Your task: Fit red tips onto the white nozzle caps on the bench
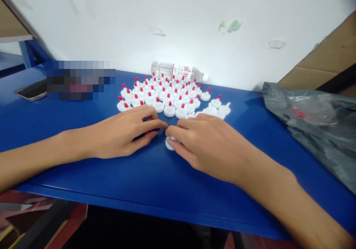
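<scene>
Near the middle of the blue table, my right hand (pixel 205 141) is closed with thumb and fingers on a white nozzle cap (pixel 170 143), whose upper part my fingers hide. My left hand (pixel 130 130) rests just left of it, fingers loosely curved and thumb apart from the index finger. That index fingertip reaches to the right hand's fingertips. Something small and red (pixel 148 132) shows below the left fingers; whether they touch it is unclear. Beyond both hands stand several white nozzle caps with red tips (pixel 169 110). A few white caps without red tips (pixel 224 109) lie by the right hand.
A clear plastic bottle (pixel 178 72) lies on its side against the white wall. At the right is a grey plastic bag (pixel 294 130) with a clear bag of red pieces (pixel 311 112) on it. A phone (pixel 32 90) and a blurred-out patch are at the left.
</scene>
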A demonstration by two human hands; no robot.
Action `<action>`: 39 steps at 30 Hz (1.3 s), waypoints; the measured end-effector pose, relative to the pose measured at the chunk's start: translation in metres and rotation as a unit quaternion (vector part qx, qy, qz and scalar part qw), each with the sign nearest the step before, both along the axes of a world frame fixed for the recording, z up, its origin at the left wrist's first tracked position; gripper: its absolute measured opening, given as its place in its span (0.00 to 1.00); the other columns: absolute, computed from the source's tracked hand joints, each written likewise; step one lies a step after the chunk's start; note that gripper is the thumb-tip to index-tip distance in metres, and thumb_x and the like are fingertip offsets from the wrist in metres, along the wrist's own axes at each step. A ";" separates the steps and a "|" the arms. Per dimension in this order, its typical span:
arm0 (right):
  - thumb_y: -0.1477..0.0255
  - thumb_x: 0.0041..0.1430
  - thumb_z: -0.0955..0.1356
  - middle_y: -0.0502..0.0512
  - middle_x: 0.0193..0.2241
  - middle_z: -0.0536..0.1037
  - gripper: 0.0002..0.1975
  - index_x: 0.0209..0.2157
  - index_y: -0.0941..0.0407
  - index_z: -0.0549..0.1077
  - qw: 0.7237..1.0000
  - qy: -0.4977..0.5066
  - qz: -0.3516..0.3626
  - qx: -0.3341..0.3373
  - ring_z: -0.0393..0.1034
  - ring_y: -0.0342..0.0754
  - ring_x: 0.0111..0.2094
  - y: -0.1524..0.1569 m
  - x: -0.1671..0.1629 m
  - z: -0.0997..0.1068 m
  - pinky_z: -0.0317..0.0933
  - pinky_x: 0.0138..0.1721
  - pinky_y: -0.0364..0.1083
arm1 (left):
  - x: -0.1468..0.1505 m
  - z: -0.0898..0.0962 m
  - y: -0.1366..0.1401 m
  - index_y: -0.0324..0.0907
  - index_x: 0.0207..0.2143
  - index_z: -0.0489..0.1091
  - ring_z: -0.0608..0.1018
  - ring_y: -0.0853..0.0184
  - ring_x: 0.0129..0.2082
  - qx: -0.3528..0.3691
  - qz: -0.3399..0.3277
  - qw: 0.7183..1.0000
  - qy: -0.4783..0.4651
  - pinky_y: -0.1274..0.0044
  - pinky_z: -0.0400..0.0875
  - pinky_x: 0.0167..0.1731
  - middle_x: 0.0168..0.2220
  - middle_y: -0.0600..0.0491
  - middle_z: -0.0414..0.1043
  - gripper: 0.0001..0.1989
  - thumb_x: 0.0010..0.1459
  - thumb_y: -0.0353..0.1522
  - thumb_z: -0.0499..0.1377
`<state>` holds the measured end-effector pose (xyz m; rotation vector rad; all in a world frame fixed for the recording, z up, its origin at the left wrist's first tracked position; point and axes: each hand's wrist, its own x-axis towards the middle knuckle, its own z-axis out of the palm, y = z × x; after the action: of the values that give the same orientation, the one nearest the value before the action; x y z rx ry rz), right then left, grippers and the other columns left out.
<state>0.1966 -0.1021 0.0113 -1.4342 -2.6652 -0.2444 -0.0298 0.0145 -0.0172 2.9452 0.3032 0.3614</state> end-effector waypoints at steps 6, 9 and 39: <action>0.70 0.73 0.63 0.51 0.32 0.77 0.09 0.41 0.56 0.74 1.000 0.005 0.001 0.001 0.72 0.48 0.31 0.001 0.000 -0.002 0.52 0.33 0.50 | -0.001 0.000 0.001 0.43 0.57 0.70 0.74 0.62 0.41 0.010 -0.002 1.000 0.003 0.71 0.71 0.43 0.44 0.46 0.69 0.16 0.72 0.31 0.49; 0.70 0.73 0.64 0.51 0.32 0.78 0.08 0.41 0.56 0.74 1.000 0.006 0.000 -0.007 0.72 0.48 0.32 0.002 0.000 -0.001 0.52 0.34 0.50 | -0.001 -0.001 0.000 0.44 0.56 0.71 0.74 0.62 0.41 0.004 -0.002 1.000 -0.005 0.72 0.70 0.42 0.44 0.47 0.70 0.15 0.72 0.30 0.50; 0.70 0.74 0.64 0.51 0.34 0.79 0.09 0.41 0.55 0.75 1.000 0.005 -0.001 -0.008 0.74 0.51 0.34 0.001 0.000 0.000 0.55 0.37 0.51 | -0.001 -0.001 -0.001 0.44 0.55 0.71 0.74 0.62 0.41 0.001 0.001 1.000 -0.005 0.72 0.70 0.43 0.44 0.47 0.69 0.15 0.72 0.30 0.50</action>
<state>0.1962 -0.1009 0.0114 -1.4382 -2.6639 -0.2167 -0.0305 0.0131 -0.0182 2.9434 0.3034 0.3764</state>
